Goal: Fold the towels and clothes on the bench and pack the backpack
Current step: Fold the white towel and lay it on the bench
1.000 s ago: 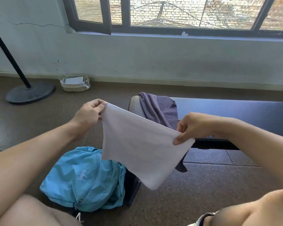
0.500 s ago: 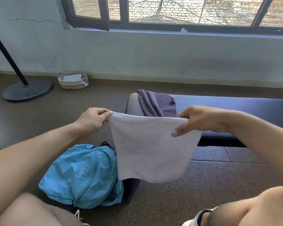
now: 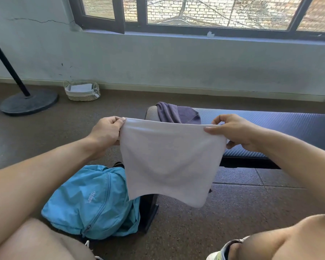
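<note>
A white towel (image 3: 169, 160) hangs in the air in front of me, stretched level between both hands. My left hand (image 3: 106, 131) pinches its top left corner and my right hand (image 3: 233, 131) pinches its top right corner. Behind the towel, a purple garment (image 3: 176, 113) lies crumpled on the near end of the dark padded bench (image 3: 270, 124). A light blue backpack (image 3: 92, 201) sits on the floor at lower left, against the bench's leg; its zipper looks closed.
A wicker basket (image 3: 82, 91) with white contents stands by the wall at the back left. A black pole on a round base (image 3: 29, 102) stands further left. My knees fill the lower corners, with a shoe (image 3: 219, 254) at lower right.
The towel was held slanted, its right corner lower. My right hand has risen and both hands have spread apart, so the top edge is now level and taut.
</note>
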